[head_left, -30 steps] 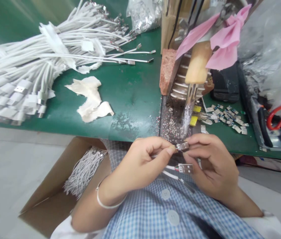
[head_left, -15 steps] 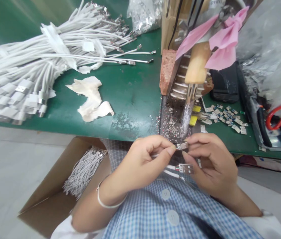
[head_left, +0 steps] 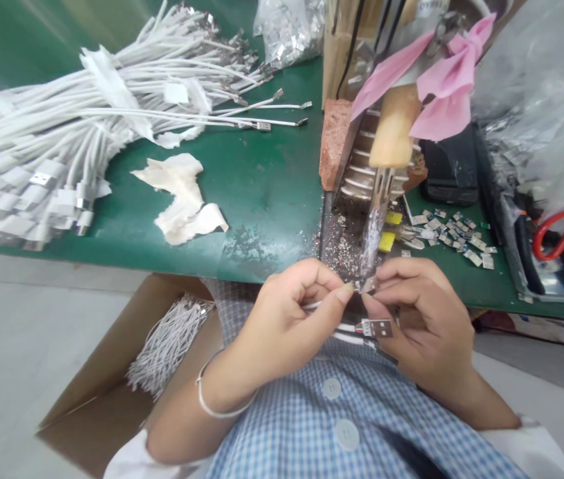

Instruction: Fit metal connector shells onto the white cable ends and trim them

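My left hand [head_left: 296, 319] is closed, thumb and forefinger pinching a white cable [head_left: 313, 305] near its end. Opposite it, my right hand [head_left: 422, 319] pinches a small metal USB connector [head_left: 370, 285] at that cable end. The tip of a mounted soldering iron [head_left: 372, 233] comes down right by the connector; whether they touch I cannot make out. Below the fingers hangs a second USB plug [head_left: 376, 328] on a white cable, against my right hand. More white cable lies beside it, its end partly hidden.
A big bundle of white cables [head_left: 127, 93] lies at the left, near a crumpled cloth scrap [head_left: 182, 199]. Loose connectors [head_left: 456, 233] and a tray with red-handled scissors [head_left: 561, 226] are at the right. A cardboard box [head_left: 97, 366] with cables stands below. A brick [head_left: 334, 143] flanks the iron.
Both hands have risen slightly, bringing the pinched connector up to the iron's tip. The hanging USB plug has moved a little up and right. Both grips stay closed.
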Demonstrator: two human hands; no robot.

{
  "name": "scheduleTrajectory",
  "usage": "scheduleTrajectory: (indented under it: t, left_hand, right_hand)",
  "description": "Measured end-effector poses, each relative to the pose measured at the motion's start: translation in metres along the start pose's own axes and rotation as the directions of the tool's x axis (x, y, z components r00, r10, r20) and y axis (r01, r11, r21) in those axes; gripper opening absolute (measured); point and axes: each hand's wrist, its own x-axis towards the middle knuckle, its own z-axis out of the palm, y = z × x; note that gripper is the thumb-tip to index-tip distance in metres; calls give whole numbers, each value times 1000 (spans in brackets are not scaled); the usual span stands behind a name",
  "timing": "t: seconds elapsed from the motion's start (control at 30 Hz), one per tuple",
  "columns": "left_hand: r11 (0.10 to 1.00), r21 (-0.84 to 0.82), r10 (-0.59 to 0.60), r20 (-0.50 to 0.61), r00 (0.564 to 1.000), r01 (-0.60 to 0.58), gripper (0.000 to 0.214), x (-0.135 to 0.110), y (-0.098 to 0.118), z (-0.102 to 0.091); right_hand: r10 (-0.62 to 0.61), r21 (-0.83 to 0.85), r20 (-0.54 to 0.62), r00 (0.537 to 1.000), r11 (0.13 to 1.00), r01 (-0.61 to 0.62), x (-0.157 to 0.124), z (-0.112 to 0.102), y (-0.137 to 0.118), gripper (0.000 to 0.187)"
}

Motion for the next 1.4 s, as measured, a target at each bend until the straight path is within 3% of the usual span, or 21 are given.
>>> scheduleTrajectory:
  t: [0.63, 1.07, 1.4]
  left_hand:
    - [1000, 17, 13, 9, 1000, -13, 21, -3, 2, -1]
    - [991, 100, 88, -26, 996, -85, 16, -4, 6, 0]
    - [988, 109, 113, -25, 993, -109, 17, -2, 9, 0]
  right_hand:
    - [7, 36, -29, 1000, 999, -6, -2, 0, -1, 13]
    - [-4, 32, -33, 999, 999, 5, 0, -1, -1, 12]
    - [13, 13, 31, 999, 1000, -13, 2, -4, -1, 10]
